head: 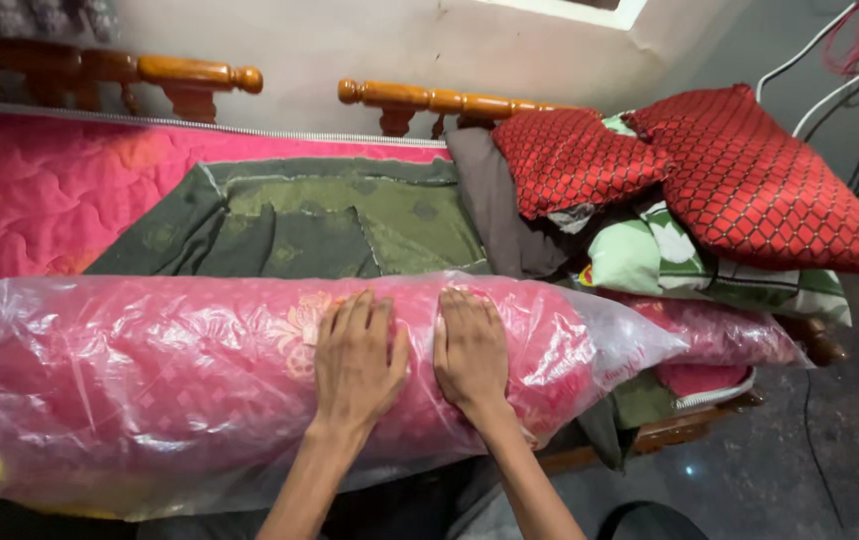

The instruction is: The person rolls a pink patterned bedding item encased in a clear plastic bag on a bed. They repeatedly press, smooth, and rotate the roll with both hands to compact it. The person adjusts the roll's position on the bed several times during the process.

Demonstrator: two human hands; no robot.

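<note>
Both hands, left hand (355, 350) and right hand (470, 350), are pressing flat, fingers together, on the bagged roll (150, 380) lying along the bed's (20, 200) near edge.

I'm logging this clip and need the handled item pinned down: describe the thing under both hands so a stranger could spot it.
Start at the wooden-railed bed with the pink quilted mattress. Along its near edge lies a long rolled pink floral bundle in clear plastic wrap, with the left hand and right hand flat on top. Unlike the red quilted pillows and the dark green cloth, it is shiny and bagged.
</note>
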